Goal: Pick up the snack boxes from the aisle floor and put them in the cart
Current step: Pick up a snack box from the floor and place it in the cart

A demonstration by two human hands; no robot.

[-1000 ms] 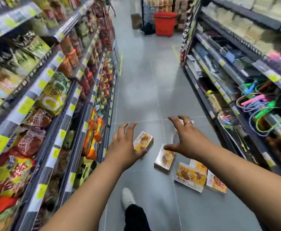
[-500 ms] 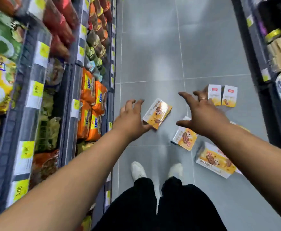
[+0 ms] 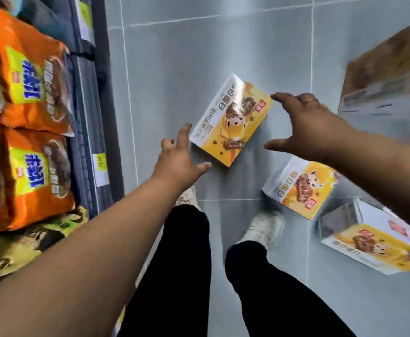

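Since the earlier frame, we have bent lower and brought both hands down beside the nearest snack box [image 3: 232, 122], which lies flat on the grey floor [image 3: 223, 52]. We are at the reach step: left hand [image 3: 178, 159] and right hand [image 3: 306, 127] flank it with fingers spread, grasping nothing, so next we close on its two sides. Three more boxes [image 3: 298, 188] lie right, a shelf [image 3: 89, 93] of orange bags [image 3: 31, 76] crowds left, our shoes [image 3: 262, 229] stand near; no cart shows.
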